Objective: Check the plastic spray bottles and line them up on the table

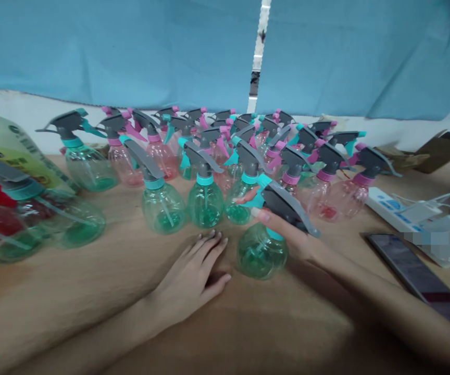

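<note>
My right hand (287, 232) grips a green spray bottle (262, 255) around its grey and teal trigger head, its fingers reaching forward past the nozzle. The bottle is upright, at or just above the table; I cannot tell which. To its left my left hand (196, 271) lies flat on the wooden table (248, 333), fingers stretched out and holding nothing. Just beyond the hands stand a green spray bottle (205, 200) with a teal collar, another green spray bottle (164, 208) to its left, and a third green spray bottle (242, 203) partly hidden by my right fingers.
Several pink spray bottles (353, 192) and green ones crowd the back. At the left are more green bottles (80, 224) and a large pale bottle (17, 146). A phone (416, 276) and a white power strip (397, 208) lie at the right. Blue cloth (131, 52) hangs behind.
</note>
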`<state>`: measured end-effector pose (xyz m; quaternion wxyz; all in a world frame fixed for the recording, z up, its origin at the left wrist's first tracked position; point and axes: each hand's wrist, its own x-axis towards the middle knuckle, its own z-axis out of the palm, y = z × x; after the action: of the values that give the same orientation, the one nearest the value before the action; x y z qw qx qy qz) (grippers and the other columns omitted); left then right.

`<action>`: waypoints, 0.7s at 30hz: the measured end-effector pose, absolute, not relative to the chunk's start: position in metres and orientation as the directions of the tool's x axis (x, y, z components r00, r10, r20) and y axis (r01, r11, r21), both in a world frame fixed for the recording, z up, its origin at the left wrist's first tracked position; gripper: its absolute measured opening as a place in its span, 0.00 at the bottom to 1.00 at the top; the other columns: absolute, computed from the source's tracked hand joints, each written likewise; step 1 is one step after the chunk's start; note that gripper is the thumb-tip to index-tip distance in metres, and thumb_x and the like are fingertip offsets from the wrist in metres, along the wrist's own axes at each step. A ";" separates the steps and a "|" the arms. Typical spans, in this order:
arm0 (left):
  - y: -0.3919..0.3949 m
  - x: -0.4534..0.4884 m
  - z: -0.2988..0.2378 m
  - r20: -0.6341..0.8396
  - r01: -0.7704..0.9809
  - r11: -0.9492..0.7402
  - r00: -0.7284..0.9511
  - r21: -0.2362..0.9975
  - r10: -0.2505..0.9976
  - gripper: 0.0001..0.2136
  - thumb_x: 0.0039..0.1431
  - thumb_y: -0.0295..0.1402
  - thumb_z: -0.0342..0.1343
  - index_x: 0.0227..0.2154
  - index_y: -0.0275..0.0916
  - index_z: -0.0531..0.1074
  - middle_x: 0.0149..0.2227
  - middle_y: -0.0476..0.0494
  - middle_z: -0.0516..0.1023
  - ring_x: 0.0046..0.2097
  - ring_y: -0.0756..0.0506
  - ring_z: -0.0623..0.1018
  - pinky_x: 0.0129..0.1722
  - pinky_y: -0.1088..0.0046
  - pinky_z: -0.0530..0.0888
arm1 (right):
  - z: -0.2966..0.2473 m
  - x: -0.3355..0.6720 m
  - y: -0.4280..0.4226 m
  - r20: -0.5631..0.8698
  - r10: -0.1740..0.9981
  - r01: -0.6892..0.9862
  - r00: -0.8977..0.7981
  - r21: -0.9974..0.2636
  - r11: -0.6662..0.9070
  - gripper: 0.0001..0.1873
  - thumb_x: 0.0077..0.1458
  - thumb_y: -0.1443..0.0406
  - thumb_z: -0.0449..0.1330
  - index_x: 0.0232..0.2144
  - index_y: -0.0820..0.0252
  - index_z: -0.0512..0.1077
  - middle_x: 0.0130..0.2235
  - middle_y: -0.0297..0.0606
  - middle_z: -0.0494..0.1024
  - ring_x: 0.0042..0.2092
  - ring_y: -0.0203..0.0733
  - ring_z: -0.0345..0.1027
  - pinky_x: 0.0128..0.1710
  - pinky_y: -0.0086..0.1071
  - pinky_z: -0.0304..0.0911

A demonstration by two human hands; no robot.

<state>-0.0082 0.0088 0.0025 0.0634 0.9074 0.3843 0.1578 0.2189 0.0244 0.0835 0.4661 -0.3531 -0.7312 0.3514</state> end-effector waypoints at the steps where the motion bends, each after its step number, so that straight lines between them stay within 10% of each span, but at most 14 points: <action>1: 0.009 -0.008 0.003 0.241 0.677 -0.697 0.653 0.237 0.718 0.26 0.64 0.42 0.50 0.61 0.37 0.58 0.62 0.36 0.62 0.63 0.37 0.61 0.60 0.54 0.59 | 0.082 0.218 0.025 0.449 0.844 0.189 -0.293 -0.838 0.512 0.11 0.58 0.54 0.57 0.39 0.52 0.69 0.37 0.34 0.73 0.42 0.42 0.68 0.46 0.38 0.62; 10: 0.010 -0.007 0.005 0.261 0.670 -0.702 0.652 0.241 0.712 0.24 0.65 0.43 0.49 0.59 0.38 0.59 0.61 0.36 0.64 0.61 0.37 0.64 0.59 0.53 0.61 | 0.090 0.223 0.020 0.430 0.838 0.302 -0.335 -0.794 0.528 0.15 0.60 0.54 0.53 0.26 0.55 0.67 0.25 0.31 0.67 0.29 0.38 0.63 0.37 0.36 0.62; 21: 0.010 -0.008 0.005 0.259 0.676 -0.698 0.649 0.237 0.716 0.24 0.64 0.42 0.50 0.60 0.39 0.58 0.61 0.37 0.64 0.62 0.36 0.63 0.59 0.54 0.61 | 0.082 0.220 0.019 0.468 0.838 0.314 -0.281 -0.780 0.541 0.14 0.59 0.52 0.53 0.34 0.52 0.70 0.26 0.32 0.68 0.28 0.38 0.62 0.31 0.34 0.61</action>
<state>-0.0077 0.0100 0.0053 0.0597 0.9059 0.3840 0.1681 0.2199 0.0192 0.0818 0.4594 -0.3852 -0.7478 0.2851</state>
